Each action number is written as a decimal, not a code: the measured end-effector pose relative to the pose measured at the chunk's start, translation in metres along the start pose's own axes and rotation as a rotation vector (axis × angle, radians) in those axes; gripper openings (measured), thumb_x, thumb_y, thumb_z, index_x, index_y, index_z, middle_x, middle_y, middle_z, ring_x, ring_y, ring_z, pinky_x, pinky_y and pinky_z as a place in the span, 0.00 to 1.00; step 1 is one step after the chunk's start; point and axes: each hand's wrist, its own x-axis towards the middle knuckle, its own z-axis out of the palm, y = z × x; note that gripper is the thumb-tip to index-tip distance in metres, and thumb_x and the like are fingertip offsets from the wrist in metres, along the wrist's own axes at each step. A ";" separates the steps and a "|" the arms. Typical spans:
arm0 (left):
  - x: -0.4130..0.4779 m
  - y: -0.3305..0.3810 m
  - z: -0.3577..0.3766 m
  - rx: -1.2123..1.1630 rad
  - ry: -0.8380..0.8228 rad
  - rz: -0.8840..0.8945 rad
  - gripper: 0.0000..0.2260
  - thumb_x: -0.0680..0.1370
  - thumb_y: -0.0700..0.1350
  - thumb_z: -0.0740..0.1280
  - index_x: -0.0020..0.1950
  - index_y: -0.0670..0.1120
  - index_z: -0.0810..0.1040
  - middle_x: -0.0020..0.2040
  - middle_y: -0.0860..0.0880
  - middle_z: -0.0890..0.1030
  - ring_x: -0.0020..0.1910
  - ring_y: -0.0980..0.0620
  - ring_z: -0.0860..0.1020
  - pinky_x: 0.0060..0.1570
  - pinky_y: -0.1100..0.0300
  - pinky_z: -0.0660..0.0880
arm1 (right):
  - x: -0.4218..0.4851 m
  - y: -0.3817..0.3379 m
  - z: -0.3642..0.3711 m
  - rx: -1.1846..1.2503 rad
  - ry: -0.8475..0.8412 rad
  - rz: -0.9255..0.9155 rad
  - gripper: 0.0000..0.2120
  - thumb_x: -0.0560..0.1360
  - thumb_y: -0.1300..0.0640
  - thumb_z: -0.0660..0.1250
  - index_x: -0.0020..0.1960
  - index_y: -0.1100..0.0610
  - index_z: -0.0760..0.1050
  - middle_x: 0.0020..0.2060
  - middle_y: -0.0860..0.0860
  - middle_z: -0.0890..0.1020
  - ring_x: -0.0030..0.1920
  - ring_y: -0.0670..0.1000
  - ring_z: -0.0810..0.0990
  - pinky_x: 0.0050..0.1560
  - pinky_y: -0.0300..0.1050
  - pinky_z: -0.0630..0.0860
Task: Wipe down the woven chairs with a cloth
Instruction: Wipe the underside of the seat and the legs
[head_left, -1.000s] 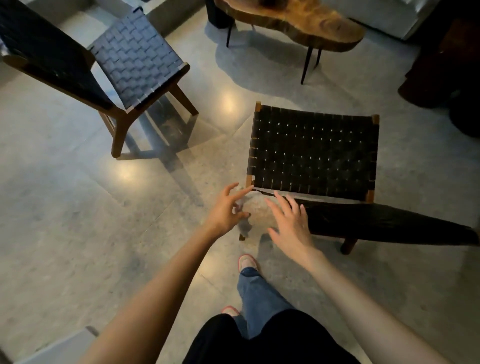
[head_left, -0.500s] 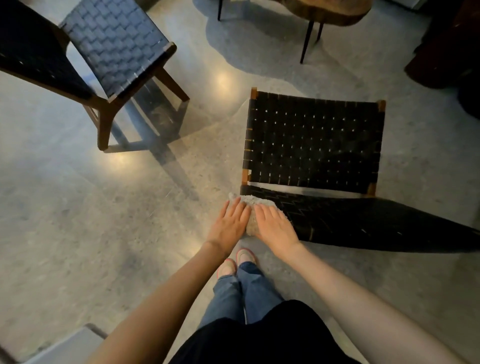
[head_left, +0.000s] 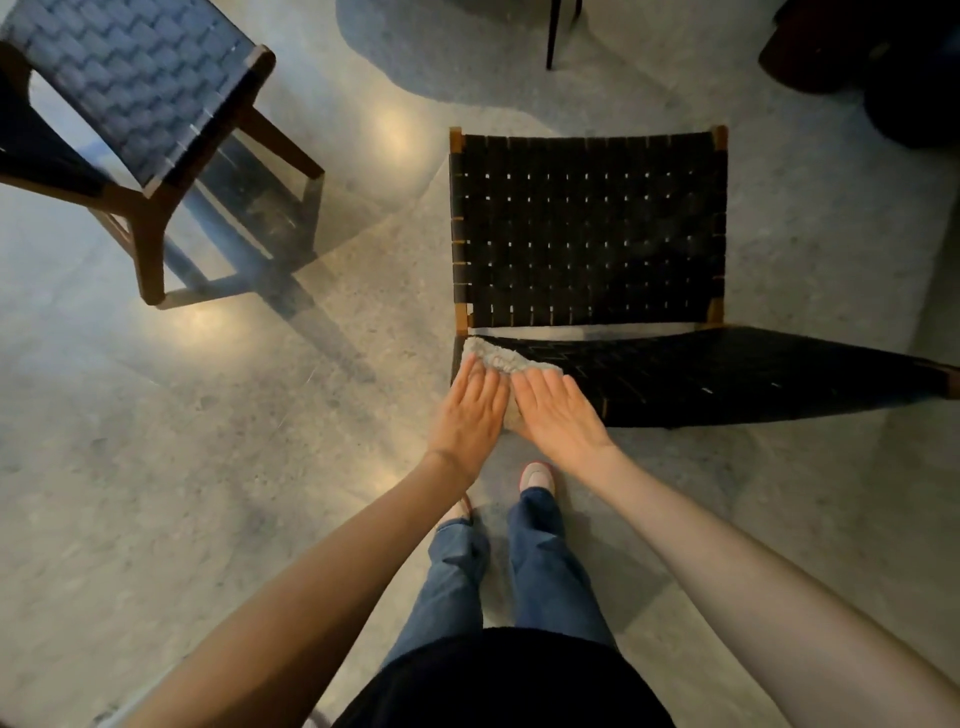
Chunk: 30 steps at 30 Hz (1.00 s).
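Observation:
A black woven chair (head_left: 587, 234) with wooden corners stands in front of me, its seat facing up and its dark backrest (head_left: 727, 374) nearest to me. A pale grey cloth (head_left: 498, 356) lies on the left end of the backrest's top. My left hand (head_left: 470, 413) and my right hand (head_left: 558, 413) lie side by side on the cloth, fingers straight and pressing it flat. Most of the cloth is hidden under both hands. A second woven chair (head_left: 140, 88), bluish with a brown wooden frame, stands at the upper left.
The floor (head_left: 260, 467) is polished grey concrete with light reflections. A thin dark table leg (head_left: 551, 36) shows at the top centre, dark furniture (head_left: 872, 57) at the top right. My legs in jeans and my shoes (head_left: 537, 475) stand just behind the chair.
A second ago both hands reached with spread fingers toward the backrest's left end. They then came down onto the cloth and now press it flat, side by side.

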 end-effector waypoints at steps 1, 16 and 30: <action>0.003 0.003 -0.002 0.013 -0.005 0.007 0.32 0.83 0.51 0.54 0.76 0.38 0.39 0.78 0.39 0.46 0.77 0.39 0.44 0.64 0.44 0.31 | -0.001 0.002 0.000 0.006 0.002 0.005 0.19 0.69 0.51 0.71 0.54 0.57 0.69 0.43 0.51 0.76 0.42 0.50 0.75 0.43 0.42 0.70; 0.038 0.087 -0.046 -0.156 -0.028 -0.080 0.33 0.81 0.48 0.59 0.77 0.41 0.42 0.78 0.41 0.49 0.77 0.41 0.46 0.66 0.43 0.29 | -0.054 0.105 0.013 0.150 -0.029 -0.159 0.29 0.65 0.43 0.74 0.56 0.59 0.67 0.46 0.53 0.78 0.44 0.51 0.77 0.43 0.44 0.74; 0.168 0.288 -0.180 -0.313 0.066 0.034 0.33 0.81 0.42 0.59 0.77 0.39 0.41 0.78 0.40 0.47 0.77 0.43 0.47 0.76 0.50 0.43 | -0.186 0.342 0.017 -0.004 -0.280 -0.064 0.34 0.57 0.47 0.78 0.55 0.59 0.66 0.45 0.55 0.77 0.44 0.55 0.77 0.42 0.47 0.69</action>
